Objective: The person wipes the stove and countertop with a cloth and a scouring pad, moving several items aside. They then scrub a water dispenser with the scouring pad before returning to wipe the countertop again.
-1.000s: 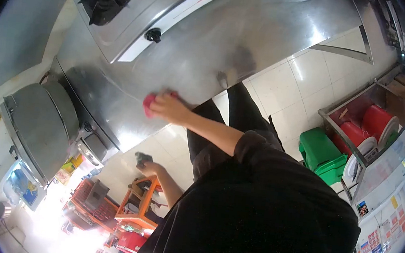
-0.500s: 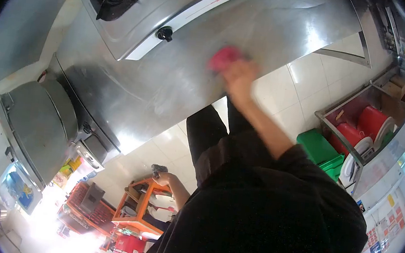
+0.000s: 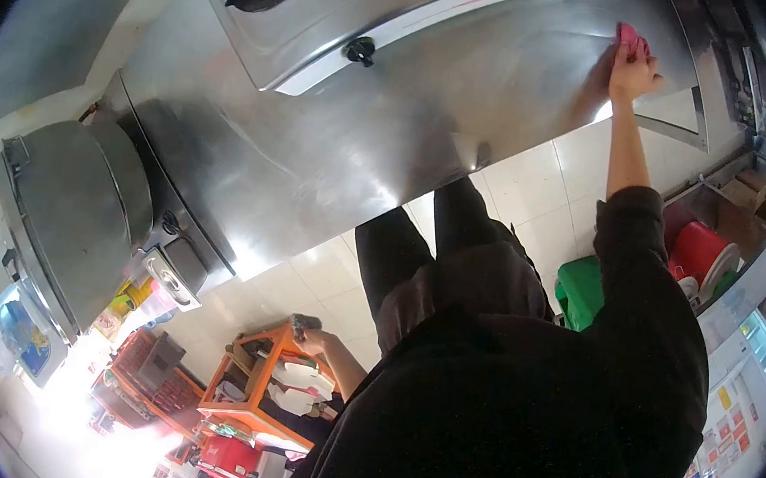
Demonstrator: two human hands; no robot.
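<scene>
My right hand is closed on a pink cloth, pressed against the steel counter near its right end. A faint reflection of the hand shows in the metal. Lower on the left, my left hand hangs beside my body, away from the counter. Its fingers are wrapped round a small dark grey crumpled thing, whose kind I cannot make out.
A gas stove with a black knob stands on the counter's far side. To the left is a large round grey lid. An orange rack stands below left; a green bin and red container are at right.
My right hand has slid the pink cloth from mid-counter to the right end, and the arm is now stretched out. The left hand keeps its grey thing. The view has shifted slightly.
</scene>
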